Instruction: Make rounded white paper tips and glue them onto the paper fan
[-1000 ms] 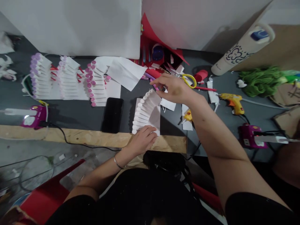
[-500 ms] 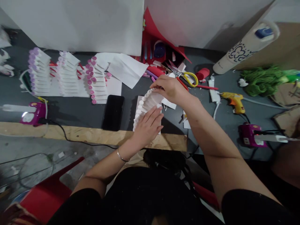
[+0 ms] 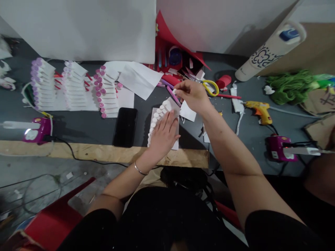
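Note:
My left hand (image 3: 164, 134) lies flat with fingers stretched over a row of white, round-ended paper pieces (image 3: 156, 120) on a pale card (image 3: 176, 143) at the table's front edge. Its fingers press on the pieces and hide part of them. Above the card's upper right corner, my right hand (image 3: 192, 93) is raised with thumb and fingertips pinched around a small white piece (image 3: 174, 91). Most of that piece is hidden by the fingers; it looks like one of the white paper pieces. Purple pens (image 3: 172, 94) lie just below those fingertips.
A black phone (image 3: 125, 127) lies left of the card. Farther left are similar rows with pink (image 3: 101, 83) and purple ends (image 3: 36, 80). Yellow-handled scissors (image 3: 211, 88), a yellow glue gun (image 3: 259, 109), a white bottle (image 3: 269, 52) and green yarn (image 3: 290, 87) are to the right.
My right hand has lifted off the upper end of the row and moved slightly up and right, with a small white piece in its fingertips. My left hand stays flat, shifted slightly up the row.

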### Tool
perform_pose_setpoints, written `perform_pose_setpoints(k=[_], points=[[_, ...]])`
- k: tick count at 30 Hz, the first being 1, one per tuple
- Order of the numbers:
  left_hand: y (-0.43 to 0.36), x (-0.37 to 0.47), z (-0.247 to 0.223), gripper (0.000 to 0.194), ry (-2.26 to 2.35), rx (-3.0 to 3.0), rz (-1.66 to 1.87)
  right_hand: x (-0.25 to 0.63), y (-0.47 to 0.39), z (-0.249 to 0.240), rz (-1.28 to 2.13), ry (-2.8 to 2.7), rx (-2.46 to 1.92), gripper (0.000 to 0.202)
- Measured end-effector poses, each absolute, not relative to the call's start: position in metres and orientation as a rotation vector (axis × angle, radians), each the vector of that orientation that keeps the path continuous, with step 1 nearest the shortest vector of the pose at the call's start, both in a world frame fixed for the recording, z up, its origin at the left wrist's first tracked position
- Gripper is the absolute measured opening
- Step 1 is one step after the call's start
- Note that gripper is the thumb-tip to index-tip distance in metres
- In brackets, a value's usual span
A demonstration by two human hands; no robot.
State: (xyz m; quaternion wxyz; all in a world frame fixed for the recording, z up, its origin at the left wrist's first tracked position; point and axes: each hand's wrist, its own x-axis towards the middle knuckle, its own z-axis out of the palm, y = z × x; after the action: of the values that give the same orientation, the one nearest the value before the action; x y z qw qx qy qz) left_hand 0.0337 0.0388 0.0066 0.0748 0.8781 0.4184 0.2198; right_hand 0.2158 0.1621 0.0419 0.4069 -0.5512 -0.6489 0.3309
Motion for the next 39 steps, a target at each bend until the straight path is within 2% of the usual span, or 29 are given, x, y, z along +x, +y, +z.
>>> perform_pose_setpoints(k=[4, 7, 10, 15, 18, 24, 31, 36, 39], points=[[0.043, 0.033, 0.003, 0.060, 1.239, 2.613, 0.682, 0.230, 0.154, 0.045, 0.950, -1.374, -1.269, 0.032], [0.045, 0.032, 0.002, 0.057, 1.236, 2.625, 0.714, 0.244, 0.134, 0.054, 0.989, -1.227, -1.243, 0.038], [0.042, 0.029, 0.010, 0.047, 1.239, 2.678, 0.795, 0.259, 0.107, 0.066, 0.956, -1.181, -1.233, 0.037], [0.024, 0.020, 0.030, 0.018, 1.188, 2.741, 1.058, 0.264, 0.049, 0.088, 0.837, -1.165, -1.223, 0.030], [0.012, 0.011, 0.037, 0.011, 1.092, 2.697, 1.217, 0.257, 0.009, 0.101, 0.764, -0.964, -1.256, 0.024], [0.000, -0.001, 0.042, 0.009, 1.116, 2.592, 1.383, 0.273, -0.048, 0.102, 0.549, -0.684, -1.409, 0.018], [0.002, 0.019, 0.061, 0.008, 1.062, 2.509, 1.502, 0.260, -0.034, 0.044, 0.759, -0.732, -1.390, 0.024], [0.006, 0.041, 0.062, 0.010, 1.040, 2.374, 1.292, 0.241, -0.034, 0.028, 1.025, -0.688, -1.299, 0.031], [0.008, 0.055, 0.052, 0.020, 0.995, 2.146, 1.105, 0.231, -0.037, 0.026, 1.181, -0.576, -1.194, 0.038]])
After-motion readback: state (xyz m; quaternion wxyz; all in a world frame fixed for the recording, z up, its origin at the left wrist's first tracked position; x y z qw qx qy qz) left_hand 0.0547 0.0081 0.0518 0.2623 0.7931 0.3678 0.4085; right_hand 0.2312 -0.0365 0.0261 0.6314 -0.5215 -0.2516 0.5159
